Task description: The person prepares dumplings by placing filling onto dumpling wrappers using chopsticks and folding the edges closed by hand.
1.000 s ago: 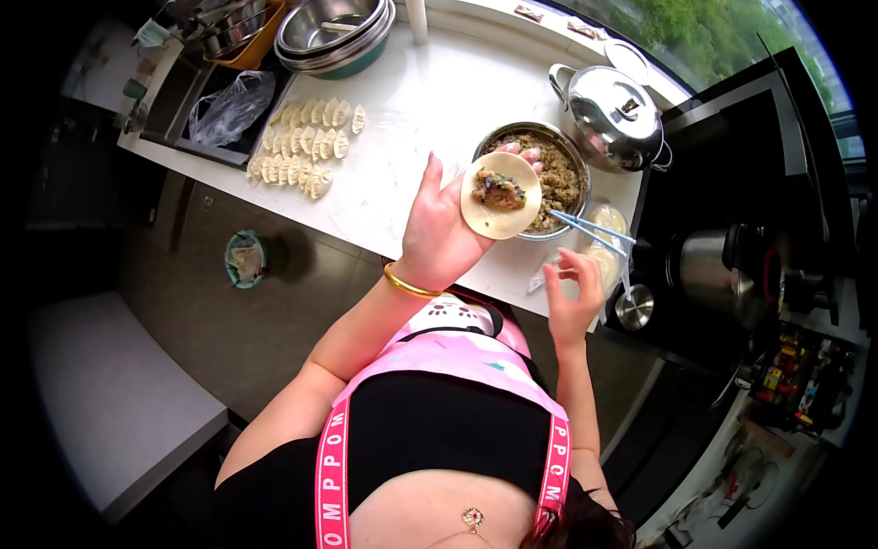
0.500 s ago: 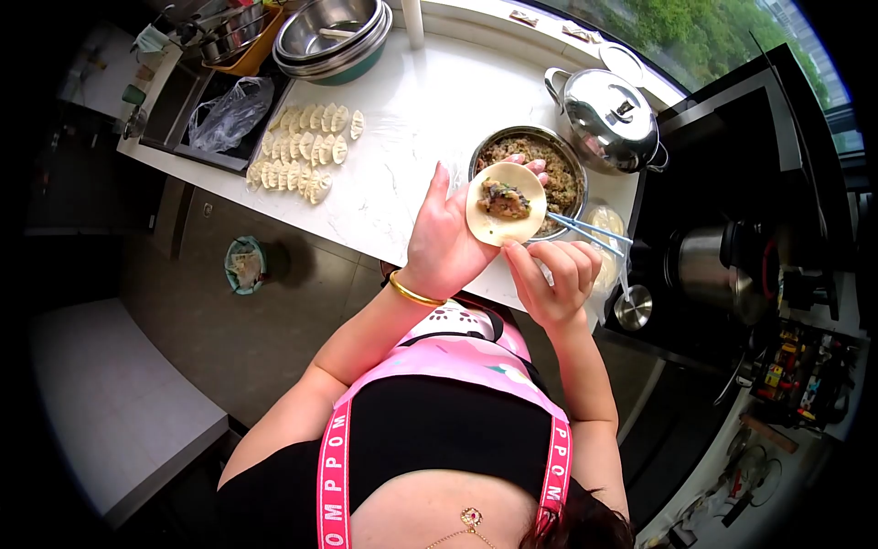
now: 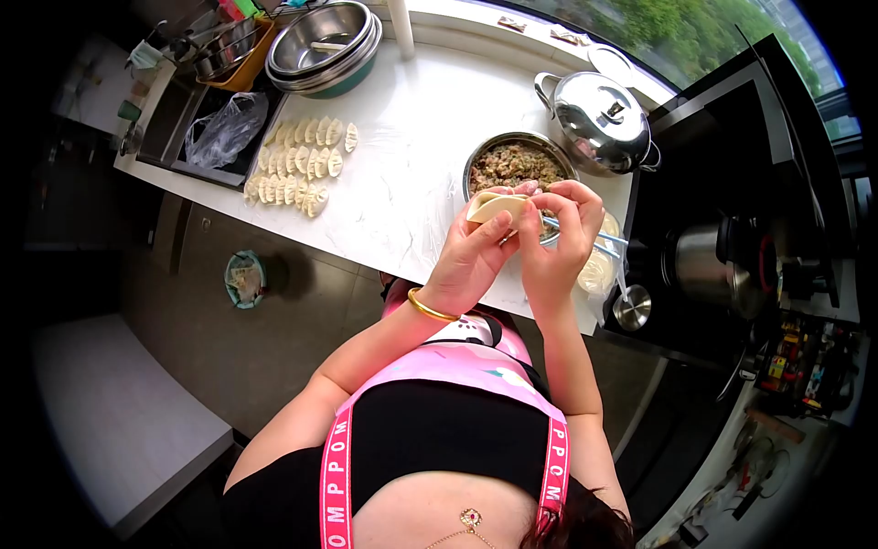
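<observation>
Clock read from the wrapper, twelve being straight out from the wearer.

Wrapper [image 3: 501, 209]: at the dial's centre, raised in both hands above the near side of a steel bowl [image 3: 467, 174] of filling [image 3: 515, 166]. Looks folded over, a slot along its top; can't see what lies inside. Left hand [image 3: 465, 265]: cups it, thumb on the near face, fingers behind. Right hand [image 3: 556, 245]: thumb and forefinger pinch its three o'clock end, other fingers curled clear.

My judgement on the fold: left keeps the belly cradled, not squeezed; right presses the rim in small, overlapping pinches, working from three toward nine, air eased out ahead. Any filling caught on the rim would spoil the seal.

Around: blue chopsticks [image 3: 611, 239] lean on the bowl at half past three, near the right hand, partly behind it; likeliest thing to be knocked. Pale stack in clear plastic [image 3: 597, 273] at four, ladle [image 3: 632, 307] beyond. Lidded pot [image 3: 602, 119] at half past one, near the bowl, limiting room there. Rows of pleated dumplings [image 3: 300, 163] at half past nine, well apart; nested bowls [image 3: 302, 80] at half past ten. Way across to the rows looks unobstructed.
</observation>
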Demonstrator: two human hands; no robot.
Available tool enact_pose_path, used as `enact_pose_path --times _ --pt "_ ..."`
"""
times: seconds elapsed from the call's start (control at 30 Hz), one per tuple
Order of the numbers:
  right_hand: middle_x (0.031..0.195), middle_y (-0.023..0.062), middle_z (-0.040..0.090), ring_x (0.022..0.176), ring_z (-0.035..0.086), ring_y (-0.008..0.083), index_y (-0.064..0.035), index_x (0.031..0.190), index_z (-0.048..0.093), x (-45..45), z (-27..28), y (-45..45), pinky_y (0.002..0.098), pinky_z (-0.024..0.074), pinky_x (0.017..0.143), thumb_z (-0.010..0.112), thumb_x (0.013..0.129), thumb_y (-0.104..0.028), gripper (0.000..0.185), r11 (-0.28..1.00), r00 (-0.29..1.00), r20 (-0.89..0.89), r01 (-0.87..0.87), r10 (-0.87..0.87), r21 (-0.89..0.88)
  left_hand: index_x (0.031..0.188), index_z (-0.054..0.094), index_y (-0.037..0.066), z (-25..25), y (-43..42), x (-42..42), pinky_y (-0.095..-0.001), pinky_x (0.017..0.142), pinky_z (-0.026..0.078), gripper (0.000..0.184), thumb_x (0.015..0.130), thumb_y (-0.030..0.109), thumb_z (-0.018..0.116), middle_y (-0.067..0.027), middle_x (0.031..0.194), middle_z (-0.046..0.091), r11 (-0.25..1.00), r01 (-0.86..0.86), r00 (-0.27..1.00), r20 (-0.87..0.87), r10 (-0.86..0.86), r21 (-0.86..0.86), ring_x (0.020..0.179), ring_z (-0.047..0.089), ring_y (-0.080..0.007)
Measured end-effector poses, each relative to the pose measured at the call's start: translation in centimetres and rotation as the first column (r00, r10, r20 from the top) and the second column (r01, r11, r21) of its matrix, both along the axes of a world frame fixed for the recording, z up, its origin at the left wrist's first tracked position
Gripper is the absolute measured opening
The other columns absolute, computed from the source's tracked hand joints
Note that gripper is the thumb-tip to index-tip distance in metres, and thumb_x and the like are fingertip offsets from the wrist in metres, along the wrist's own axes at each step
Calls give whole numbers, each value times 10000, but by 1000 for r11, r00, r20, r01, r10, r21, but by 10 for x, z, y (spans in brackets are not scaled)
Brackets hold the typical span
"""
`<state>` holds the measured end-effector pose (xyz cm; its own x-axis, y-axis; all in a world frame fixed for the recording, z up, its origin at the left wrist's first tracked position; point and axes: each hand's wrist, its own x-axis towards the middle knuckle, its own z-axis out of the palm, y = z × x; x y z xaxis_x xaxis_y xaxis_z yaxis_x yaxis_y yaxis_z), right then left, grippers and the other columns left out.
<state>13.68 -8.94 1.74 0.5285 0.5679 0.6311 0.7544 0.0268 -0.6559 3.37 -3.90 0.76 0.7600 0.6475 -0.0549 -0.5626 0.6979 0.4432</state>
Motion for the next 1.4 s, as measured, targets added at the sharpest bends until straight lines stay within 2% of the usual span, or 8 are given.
enact_pose_path --times 0.53,0.63,0.77,0.87,1.0,1.07,1.27,1.4 --pt "975 81 551 926 502 249 -78 870 611 -9 -2 0 385 342 817 692 775 -117 131 998 997 57 51 -49 -22 1074 566 41 -1 0 0 -318 939 501 159 942 131 571 -142 1255 561 995 -72 994 -86 66 -70 1106 570 -183" --pt "988 108 540 939 514 256 -55 964 585 -8 -5 0 377 390 799 692 799 -144 215 997 1000 -15 -13 15 77 1083 558 57 2 2 -2 -301 958 473 154 958 145 543 -138 1291 537 997 -32 997 -77 27 -64 1084 567 -151" --pt "1038 110 513 932 540 208 -25 1064 536 -15 -12 -5 304 461 743 696 837 -179 318 989 935 -327 -105 135 106 1076 565 62 5 2 -2 -295 941 481 157 956 161 553 -134 1280 542 999 -27 997 -74 25 -32 1077 568 -150" --pt "1053 68 488 980 538 139 -22 1070 528 -17 -12 -8 263 476 838 699 852 -145 303 948 688 -652 -224 318 227 1078 579 70 5 2 -2 -309 961 462 163 950 170 565 -115 1263 556 999 -35 994 -102 38 29 1091 565 -155" --pt "1008 34 571 894 565 95 -30 1099 528 -15 -18 -5 219 462 759 677 887 -227 326 914 641 -652 -267 405 306 1079 604 86 -4 0 -3 -301 912 441 170 942 185 584 -63 1238 576 997 -31 985 -166 43 77 1024 563 -119" --pt "1016 50 565 859 587 110 -6 1029 568 -15 -8 -6 229 502 720 666 887 -138 217 876 420 -775 -322 473 360 1080 611 91 -4 1 -5 -291 874 435 173 940 189 589 -46 1234 577 996 4 984 -177 13 95 988 560 -101" --pt "947 43 599 697 587 67 -1 964 599 -18 -8 -6 186 484 528 628 905 -91 111 899 526 -729 -277 438 339 1062 629 83 1 3 -5 -255 739 422 176 923 190 621 -45 1223 559 993 -35 982 -179 55 114 925 555 -88" --pt "934 43 596 692 591 75 -3 955 598 -19 -9 -5 192 490 538 628 904 -86 102 921 573 -722 -223 388 318 1089 596 46 7 3 -5 -257 741 460 200 916 143 623 -60 1146 595 961 -84 951 -267 156 263 911 566 -92"
